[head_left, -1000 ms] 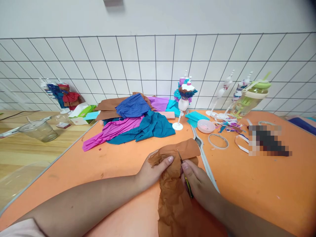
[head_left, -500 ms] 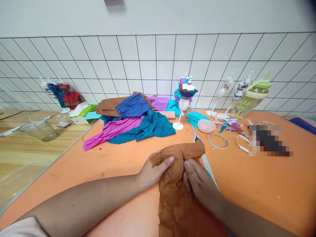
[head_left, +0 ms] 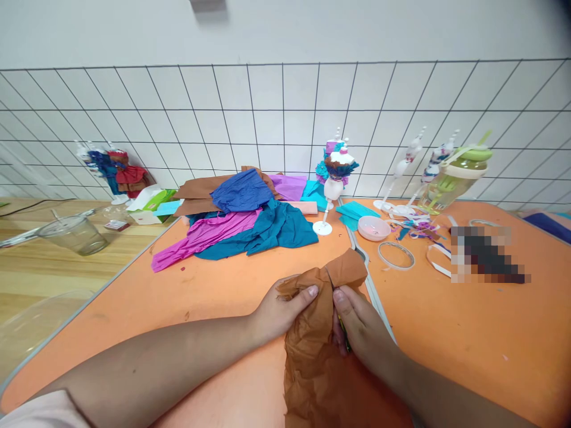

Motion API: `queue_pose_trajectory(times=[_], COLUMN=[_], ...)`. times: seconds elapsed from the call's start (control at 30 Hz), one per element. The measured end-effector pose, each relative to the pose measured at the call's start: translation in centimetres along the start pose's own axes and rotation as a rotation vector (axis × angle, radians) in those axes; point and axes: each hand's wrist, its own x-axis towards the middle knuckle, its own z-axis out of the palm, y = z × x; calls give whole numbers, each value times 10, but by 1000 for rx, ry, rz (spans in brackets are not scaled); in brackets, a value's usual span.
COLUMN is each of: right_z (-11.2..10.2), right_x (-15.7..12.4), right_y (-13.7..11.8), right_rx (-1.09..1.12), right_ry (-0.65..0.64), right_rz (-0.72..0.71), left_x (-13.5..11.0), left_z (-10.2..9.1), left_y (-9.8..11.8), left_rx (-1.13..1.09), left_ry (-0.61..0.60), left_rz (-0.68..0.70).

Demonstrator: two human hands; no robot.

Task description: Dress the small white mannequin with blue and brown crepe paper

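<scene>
A strip of brown crepe paper (head_left: 307,351) hangs from my hands down past the lower edge of the view. My left hand (head_left: 283,309) pinches its bunched upper part, thumb on top. In my right hand (head_left: 361,321) is a pair of scissors (head_left: 342,327), mostly hidden by the fingers; a thin dark blade shows against the paper. Right of the blade, a flap of the paper spreads out over the seam between the tabletops. Past my hands stands a small white mannequin (head_left: 333,189) on a round base, dressed in brown and teal paper ruffles.
Crumpled crepe paper (head_left: 281,229) in several colours lies on the orange table (head_left: 214,291). To the right are a pink bowl (head_left: 373,228), a tape roll (head_left: 396,255), paper scraps and a bottle (head_left: 464,178). A plastic cup (head_left: 74,235) sits on the wooden surface at left.
The scissor blade has cut further into the brown paper, and the flap at its right has tilted and separated more along the slit. Both hands stay nearly in place.
</scene>
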Motion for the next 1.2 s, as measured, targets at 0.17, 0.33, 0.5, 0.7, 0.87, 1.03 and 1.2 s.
queue_pose_trajectory(times=[0.17,0.33,0.5,0.7,0.87,1.03,1.2], right_z=[-3,-5,-5,-5,-5,-5,-3], right_x=[1,0,-1,0,1,-1,-2], right_y=[1,2,-2,-1,0,-1,2], right_rx=[-1,-10,-40,6,33,17,23], right_ry=[-15,-27,-46,-96,-88,-110,-158], right_rz=[-3,-6,-27,-54,-22,26,-16], left_x=[-1,0,1,0,-2,-1,3], left_z=[0,-1,-1,0,0,-2,-5], left_y=[-2,2,0,-1,0,1,2], left_rx=[-31,-11,-86,-139,-174,-290,-259], left_ry=[22,102,148,169,148,115,197], left_rz=[-11,14,1,-43,-71,7,15])
